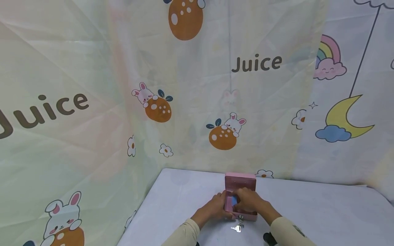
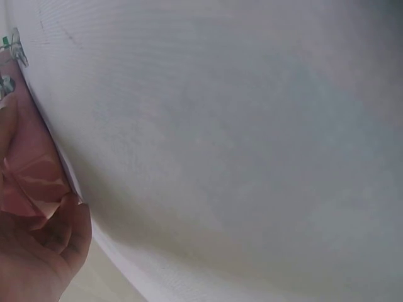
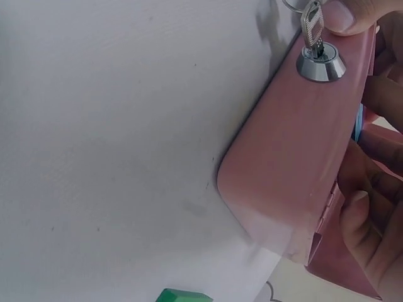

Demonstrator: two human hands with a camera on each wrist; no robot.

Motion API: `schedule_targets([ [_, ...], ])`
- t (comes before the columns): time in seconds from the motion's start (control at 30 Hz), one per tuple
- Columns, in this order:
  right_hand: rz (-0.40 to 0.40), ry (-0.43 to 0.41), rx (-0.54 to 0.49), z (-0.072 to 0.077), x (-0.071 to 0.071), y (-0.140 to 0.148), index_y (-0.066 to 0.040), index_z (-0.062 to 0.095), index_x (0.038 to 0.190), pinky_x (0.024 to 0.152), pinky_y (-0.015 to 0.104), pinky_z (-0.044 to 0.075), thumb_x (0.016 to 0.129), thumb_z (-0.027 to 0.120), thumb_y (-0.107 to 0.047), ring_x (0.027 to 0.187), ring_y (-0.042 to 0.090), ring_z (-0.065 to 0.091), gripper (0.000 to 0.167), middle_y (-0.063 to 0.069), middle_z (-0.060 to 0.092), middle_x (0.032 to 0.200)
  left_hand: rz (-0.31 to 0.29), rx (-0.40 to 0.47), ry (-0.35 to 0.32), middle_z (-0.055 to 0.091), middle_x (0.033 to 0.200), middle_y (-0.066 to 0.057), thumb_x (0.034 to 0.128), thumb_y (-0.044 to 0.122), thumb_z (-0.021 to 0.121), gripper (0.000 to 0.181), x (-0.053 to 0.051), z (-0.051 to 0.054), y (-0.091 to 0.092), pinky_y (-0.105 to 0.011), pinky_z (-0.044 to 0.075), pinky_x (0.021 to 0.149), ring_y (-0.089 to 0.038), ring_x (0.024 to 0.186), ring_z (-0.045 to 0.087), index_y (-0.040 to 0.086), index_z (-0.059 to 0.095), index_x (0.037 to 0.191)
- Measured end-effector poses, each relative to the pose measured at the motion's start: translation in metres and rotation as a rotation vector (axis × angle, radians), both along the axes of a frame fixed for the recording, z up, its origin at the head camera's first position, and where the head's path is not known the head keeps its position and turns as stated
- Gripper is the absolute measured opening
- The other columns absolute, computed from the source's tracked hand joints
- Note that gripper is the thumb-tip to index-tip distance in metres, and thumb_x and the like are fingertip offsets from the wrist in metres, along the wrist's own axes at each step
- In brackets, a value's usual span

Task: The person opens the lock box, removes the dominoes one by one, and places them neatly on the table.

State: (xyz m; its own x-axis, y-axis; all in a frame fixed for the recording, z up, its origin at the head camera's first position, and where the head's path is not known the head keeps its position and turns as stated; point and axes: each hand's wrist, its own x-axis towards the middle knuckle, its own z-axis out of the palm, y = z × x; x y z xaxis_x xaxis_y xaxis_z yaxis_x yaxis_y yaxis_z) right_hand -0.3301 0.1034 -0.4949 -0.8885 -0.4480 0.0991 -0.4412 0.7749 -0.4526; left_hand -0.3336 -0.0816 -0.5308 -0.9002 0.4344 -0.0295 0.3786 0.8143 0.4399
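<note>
A pink metal lockbox (image 1: pixel 228 205) stands on the table with its lid (image 1: pixel 240 176) raised at the back. My left hand (image 1: pixel 217 206) grips the box's left side, its thumb (image 3: pixel 340 16) at the front beside the lock (image 3: pixel 321 65). A key (image 3: pixel 313 25) sits in that lock, and a second key (image 1: pixel 236 228) hangs from its ring over the table. My right hand (image 1: pixel 247 200) reaches inside the box with curled fingers, at a flat blue object (image 1: pixel 234 200). Only an edge of this blue object (image 3: pixel 359 123) shows in the right wrist view; its kind is hidden.
The box stands on a white-covered table (image 1: pixel 184 191), near its back edge. Behind hangs a printed cloth (image 1: pixel 197 85) with rabbits and fruit. A green object (image 3: pixel 182 296) is partly visible at the bottom of the right wrist view.
</note>
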Motion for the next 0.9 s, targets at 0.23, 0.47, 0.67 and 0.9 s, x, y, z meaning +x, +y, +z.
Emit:
schedule_targets([
  [0.23,-0.004,-0.019,0.000,0.004,0.001,0.004,-0.007,0.072,0.115,0.084,0.049,0.059,0.073,0.090,-0.016,0.077,0.017,0.061,0.047,0.004,0.073,0.091,0.001,0.019,-0.019,0.056,0.125,-0.005,0.0708,0.048,0.089,0.108,0.002,0.002,0.000,-0.040,0.051,0.099,-0.017,0.110,0.055,0.021,0.028,0.156],
  [0.47,0.005,-0.022,0.033,0.007,0.002,0.010,-0.005,0.071,0.109,0.073,0.041,0.057,0.073,0.089,-0.017,0.072,0.014,0.056,0.041,-0.001,0.068,0.081,-0.022,0.018,0.001,0.057,0.125,-0.004,0.0718,0.047,0.089,0.106,0.003,0.003,-0.001,-0.038,0.051,0.099,-0.015,0.111,0.054,0.020,0.029,0.156],
  [0.67,0.007,-0.011,0.051,0.012,0.007,0.014,-0.007,0.070,0.101,0.068,0.036,0.052,0.073,0.089,-0.018,0.071,0.013,0.054,0.035,-0.005,0.063,0.076,-0.031,0.011,0.025,0.057,0.123,-0.003,0.0717,0.048,0.088,0.106,0.002,0.002,0.000,-0.036,0.051,0.098,-0.014,0.110,0.055,0.019,0.029,0.155],
  [0.9,0.009,-0.019,0.045,0.015,0.011,0.017,-0.006,0.071,0.104,0.067,0.036,0.051,0.073,0.089,-0.017,0.071,0.014,0.053,0.038,-0.004,0.063,0.077,-0.027,0.016,0.007,0.057,0.123,-0.001,0.0733,0.047,0.088,0.104,0.002,0.001,0.000,-0.036,0.051,0.099,-0.013,0.109,0.053,0.021,0.029,0.155],
])
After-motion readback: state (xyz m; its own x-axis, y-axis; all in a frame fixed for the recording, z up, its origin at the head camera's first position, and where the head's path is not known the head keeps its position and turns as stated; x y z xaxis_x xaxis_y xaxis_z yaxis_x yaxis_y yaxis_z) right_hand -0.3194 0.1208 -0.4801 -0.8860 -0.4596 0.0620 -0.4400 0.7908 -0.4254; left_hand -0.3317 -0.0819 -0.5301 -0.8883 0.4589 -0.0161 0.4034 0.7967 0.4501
